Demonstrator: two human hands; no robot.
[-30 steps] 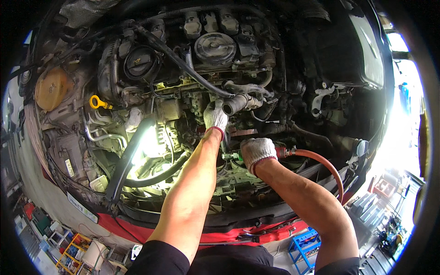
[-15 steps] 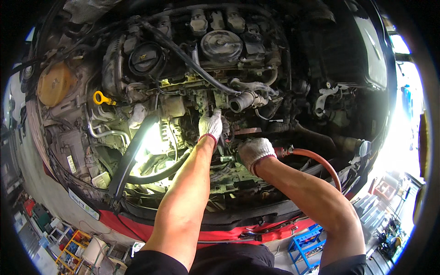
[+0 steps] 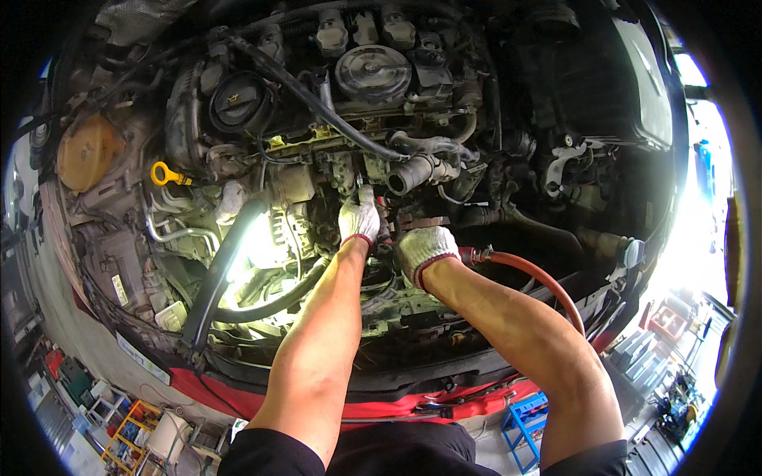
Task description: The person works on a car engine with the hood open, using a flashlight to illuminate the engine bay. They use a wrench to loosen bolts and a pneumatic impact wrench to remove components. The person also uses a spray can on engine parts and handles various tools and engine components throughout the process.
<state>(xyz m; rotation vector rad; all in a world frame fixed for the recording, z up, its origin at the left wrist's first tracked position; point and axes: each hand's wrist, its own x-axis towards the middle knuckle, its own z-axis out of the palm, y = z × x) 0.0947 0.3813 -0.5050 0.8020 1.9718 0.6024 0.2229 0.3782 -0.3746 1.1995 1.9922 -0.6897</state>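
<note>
We lean over the open engine bay [image 3: 508, 103] of a red car, and everything here sits low and deep, so both our arms go far down from the front edge. The engine [image 3: 373, 75] fills the upper middle, with its round black cap [image 3: 238, 103] at the left and a yellow dipstick ring [image 3: 163, 173] beside it. An orange tank [image 3: 87, 151] stays at the far left.

A long work lamp [image 3: 226, 266] lies slanted in the bay at our left; it shines on the front of the engine because this place is dark. A red hose [image 3: 540, 278] curves from the right side to our right hand, probably an air line, so the hand must hold some tool at its end, but the tool itself is hidden.

Our left hand [image 3: 359, 220], in a white glove, is curled on a small metal part just under the open pipe end [image 3: 409, 176]. Our right hand [image 3: 426, 252], also gloved, is closed where the hose ends, just beside the left one. What exactly each hand grips, we cannot tell.
</note>
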